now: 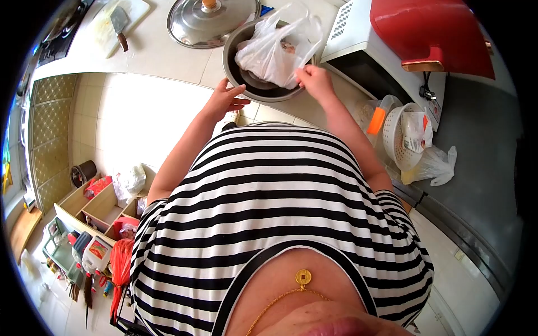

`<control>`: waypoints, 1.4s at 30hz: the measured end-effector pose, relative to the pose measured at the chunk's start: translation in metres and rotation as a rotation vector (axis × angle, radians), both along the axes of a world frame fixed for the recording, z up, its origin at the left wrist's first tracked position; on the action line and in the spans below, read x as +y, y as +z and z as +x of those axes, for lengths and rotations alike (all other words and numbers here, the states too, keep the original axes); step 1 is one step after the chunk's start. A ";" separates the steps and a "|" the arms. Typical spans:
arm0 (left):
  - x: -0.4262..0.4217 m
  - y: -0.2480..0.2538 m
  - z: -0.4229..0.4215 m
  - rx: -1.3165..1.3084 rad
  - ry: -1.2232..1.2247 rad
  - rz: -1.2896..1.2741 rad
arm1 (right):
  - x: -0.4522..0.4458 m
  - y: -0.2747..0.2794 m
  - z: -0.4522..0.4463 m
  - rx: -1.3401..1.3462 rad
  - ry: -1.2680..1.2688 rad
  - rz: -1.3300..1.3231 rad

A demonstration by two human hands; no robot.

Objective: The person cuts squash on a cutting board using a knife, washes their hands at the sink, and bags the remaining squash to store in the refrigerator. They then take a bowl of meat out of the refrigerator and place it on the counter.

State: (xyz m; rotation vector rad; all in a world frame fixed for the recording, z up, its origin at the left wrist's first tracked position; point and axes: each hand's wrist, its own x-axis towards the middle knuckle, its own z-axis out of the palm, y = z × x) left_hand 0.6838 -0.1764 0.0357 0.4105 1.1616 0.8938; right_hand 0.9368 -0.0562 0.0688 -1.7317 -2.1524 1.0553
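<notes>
A metal basin [228, 63] sits at the counter's front edge. Inside it lies a white translucent plastic bag [266, 59] with something pinkish showing through; the contents are too veiled to name. My right hand [315, 83] pinches the bag near the basin's right rim. At the basin's lower left, my left hand [223, 102] is close to the rim with its fingers spread, holding nothing.
Behind the basin lies a steel pot lid [204, 25]. A cleaver [119, 23] rests on a white cutting board [134, 10] at the far left. To the right stand a white microwave [350, 47], a red appliance [428, 28] and a white colander [395, 137].
</notes>
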 end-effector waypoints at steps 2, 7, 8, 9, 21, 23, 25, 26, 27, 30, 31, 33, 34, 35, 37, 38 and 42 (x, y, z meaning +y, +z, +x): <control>0.002 -0.004 -0.001 -0.011 0.005 0.006 | 0.010 0.018 -0.004 0.468 -0.236 -0.247; 0.001 0.002 0.002 -0.010 0.017 0.005 | 0.034 0.057 -0.020 0.481 -0.300 -0.384; 0.002 0.003 0.002 -0.005 0.012 0.001 | 0.037 0.056 -0.020 0.480 -0.298 -0.383; 0.002 0.004 0.002 0.002 0.006 -0.004 | 0.041 0.054 -0.021 0.498 -0.287 -0.392; 0.004 -0.018 0.004 -0.104 0.092 -0.074 | 0.014 0.033 0.005 0.269 0.031 -0.358; 0.005 -0.022 0.008 -0.130 0.084 -0.093 | -0.013 0.008 0.028 0.202 0.079 -0.314; 0.006 -0.019 0.011 -0.187 0.067 -0.112 | -0.040 0.002 0.052 0.225 0.060 -0.316; 0.007 -0.020 0.015 -0.185 0.071 -0.124 | -0.052 0.009 0.060 0.256 0.031 -0.354; 0.008 -0.020 0.018 -0.180 0.087 -0.145 | -0.064 0.016 0.067 0.288 0.003 -0.395; 0.015 -0.027 0.024 -0.197 0.111 -0.139 | -0.087 0.027 0.089 0.293 -0.056 -0.435; 0.017 -0.032 0.026 -0.137 0.151 -0.131 | -0.093 0.023 0.097 0.329 -0.068 -0.428; 0.026 -0.030 0.027 -0.072 0.191 -0.115 | -0.101 0.024 0.109 0.359 -0.108 -0.425; 0.033 -0.026 0.027 -0.046 0.221 -0.122 | -0.102 0.025 0.111 0.354 -0.136 -0.427; 0.038 -0.022 0.028 -0.022 0.250 -0.131 | -0.104 0.030 0.113 0.348 -0.159 -0.431; 0.051 -0.021 0.028 -0.006 0.264 -0.139 | -0.108 0.028 0.120 0.370 -0.174 -0.413; 0.062 -0.026 0.029 -0.002 0.262 -0.136 | -0.110 0.028 0.122 0.388 -0.188 -0.400; 0.113 -0.032 0.043 -0.014 0.319 -0.076 | -0.118 0.032 0.131 0.373 -0.198 -0.408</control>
